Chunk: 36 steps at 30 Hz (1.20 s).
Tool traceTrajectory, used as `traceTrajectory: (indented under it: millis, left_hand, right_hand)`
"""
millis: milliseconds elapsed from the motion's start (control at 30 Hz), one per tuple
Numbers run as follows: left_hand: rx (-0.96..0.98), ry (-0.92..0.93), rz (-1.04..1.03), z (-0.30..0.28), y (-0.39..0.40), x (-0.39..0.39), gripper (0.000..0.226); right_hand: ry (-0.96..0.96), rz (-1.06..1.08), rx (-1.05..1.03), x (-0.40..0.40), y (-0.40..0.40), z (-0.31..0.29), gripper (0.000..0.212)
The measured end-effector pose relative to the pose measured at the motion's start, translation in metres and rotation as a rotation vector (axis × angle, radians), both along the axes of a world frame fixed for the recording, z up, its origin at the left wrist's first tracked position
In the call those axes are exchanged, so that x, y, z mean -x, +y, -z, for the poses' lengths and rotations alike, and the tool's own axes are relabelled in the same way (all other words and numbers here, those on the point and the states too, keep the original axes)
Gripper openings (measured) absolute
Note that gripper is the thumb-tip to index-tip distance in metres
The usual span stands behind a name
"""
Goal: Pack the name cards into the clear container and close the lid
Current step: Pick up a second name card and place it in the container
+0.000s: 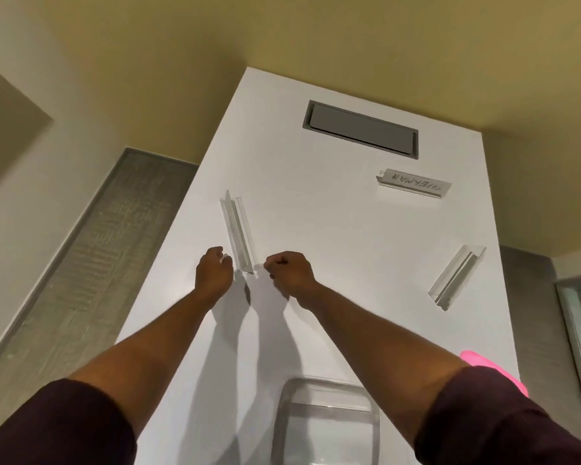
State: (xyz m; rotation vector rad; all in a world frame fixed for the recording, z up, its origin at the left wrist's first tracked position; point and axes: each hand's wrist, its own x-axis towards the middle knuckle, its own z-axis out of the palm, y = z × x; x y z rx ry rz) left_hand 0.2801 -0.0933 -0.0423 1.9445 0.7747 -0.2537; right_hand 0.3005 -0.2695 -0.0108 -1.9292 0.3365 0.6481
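Note:
Three clear acrylic name cards lie on the white table point(316, 313). The left name card point(237, 229) stands on its base, running away from me. My left hand point(213, 275) and my right hand point(291, 275) are curled at either side of its near end, fingertips pinching its corners. A second name card point(415, 184), with handwritten letters, sits at the far right. The third name card point(457, 278) lies at an angle by the right edge. The clear container point(326, 394) stands without a lid at the near edge, between my forearms.
A grey recessed hatch point(359, 129) is set into the table's far end. A pink object point(483, 360) pokes out from behind my right forearm at the table's right edge. Floor drops off on both sides of the narrow table.

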Motion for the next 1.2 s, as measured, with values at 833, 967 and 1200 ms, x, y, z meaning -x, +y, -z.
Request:
traceTrajectory:
  millis: [833, 967, 1200]
  left_hand:
    - [0.234, -0.065, 0.147, -0.042, -0.084, 0.039, 0.059]
    - [0.136, -0.158, 0.319, -0.059, -0.108, 0.078, 0.06]
    - [-0.028, -0.237, 0.717, -0.074, -0.128, 0.136, 0.064]
  right_hand:
    - [0.193, 0.224, -0.424, 0.089, -0.048, -0.02, 0.012]
    - [0.151, 0.246, -0.376, 0.132, -0.076, -0.033, 0.005]
    - [-0.186, 0.35, -0.096, 0.182, -0.134, -0.062, 0.015]
